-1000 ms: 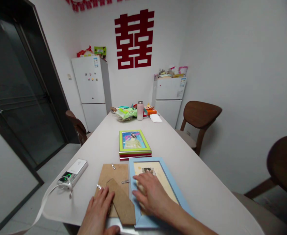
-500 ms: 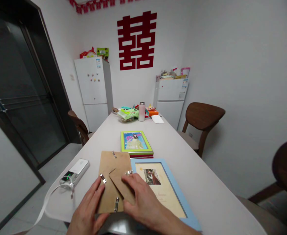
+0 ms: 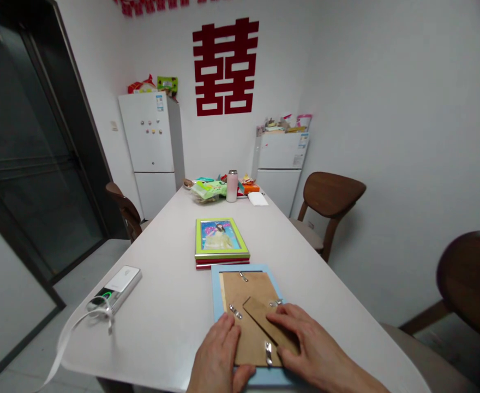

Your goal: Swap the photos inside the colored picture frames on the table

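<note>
A light blue picture frame (image 3: 216,289) lies face down near the table's front edge. A brown backing board (image 3: 246,308) with a fold-out stand and metal clips sits inside it. My left hand (image 3: 219,357) lies flat on the board's lower left corner, fingers stretched out. My right hand (image 3: 305,346) rests flat on the stand and the board's right side. Neither hand grips anything. Just beyond the blue frame sits a green frame (image 3: 219,238) with a picture, stacked on a red one.
A white power bank (image 3: 115,286) with a white strap lies at the left of the white table (image 3: 170,305). Snacks and a bottle (image 3: 232,185) stand at the far end. Brown chairs (image 3: 330,202) flank the table; two white fridges stand behind.
The backing board moved from the table left of the blue frame onto the frame, covering the photo. Both hands moved right with it and now press on it.
</note>
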The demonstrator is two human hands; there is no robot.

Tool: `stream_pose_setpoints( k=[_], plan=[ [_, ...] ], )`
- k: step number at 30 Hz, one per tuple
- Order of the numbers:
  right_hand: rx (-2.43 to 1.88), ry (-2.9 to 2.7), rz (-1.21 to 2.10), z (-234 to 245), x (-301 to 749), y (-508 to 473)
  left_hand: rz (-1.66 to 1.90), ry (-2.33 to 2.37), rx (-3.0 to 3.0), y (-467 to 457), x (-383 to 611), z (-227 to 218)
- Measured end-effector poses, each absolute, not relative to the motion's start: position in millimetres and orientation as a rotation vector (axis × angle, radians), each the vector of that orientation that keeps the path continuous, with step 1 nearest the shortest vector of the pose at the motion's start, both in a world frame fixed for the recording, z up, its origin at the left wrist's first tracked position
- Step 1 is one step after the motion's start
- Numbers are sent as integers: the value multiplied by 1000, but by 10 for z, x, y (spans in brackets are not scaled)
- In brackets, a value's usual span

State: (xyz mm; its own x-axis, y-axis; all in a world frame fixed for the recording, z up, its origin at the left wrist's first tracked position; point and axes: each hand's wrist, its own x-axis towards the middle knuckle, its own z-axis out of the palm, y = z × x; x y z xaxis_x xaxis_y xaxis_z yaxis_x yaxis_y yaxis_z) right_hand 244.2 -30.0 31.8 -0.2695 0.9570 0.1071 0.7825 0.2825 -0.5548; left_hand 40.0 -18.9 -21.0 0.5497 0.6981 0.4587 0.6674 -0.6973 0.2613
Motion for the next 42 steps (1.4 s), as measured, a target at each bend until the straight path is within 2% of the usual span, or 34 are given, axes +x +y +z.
stream_pose_setpoints(
  k=[13,19,23,37,42],
  plan=[
    [-1563,-2222,330,109,2400,-181,557,1345,2611,-176,365,-55],
    [-1663,-2123,167,81,2511,38,412,1208,2578,-222,385,-19],
    [-1718,-2139,88,39,2513,158,444,1205,2546,-218,410,-65],
    [-1569,-2119,120,31,2506,55,320,1264,2477,-243,429,51],
    [-1324,-2337,323,193,2375,-265,377,1254,2471,-247,411,11]
  ],
)
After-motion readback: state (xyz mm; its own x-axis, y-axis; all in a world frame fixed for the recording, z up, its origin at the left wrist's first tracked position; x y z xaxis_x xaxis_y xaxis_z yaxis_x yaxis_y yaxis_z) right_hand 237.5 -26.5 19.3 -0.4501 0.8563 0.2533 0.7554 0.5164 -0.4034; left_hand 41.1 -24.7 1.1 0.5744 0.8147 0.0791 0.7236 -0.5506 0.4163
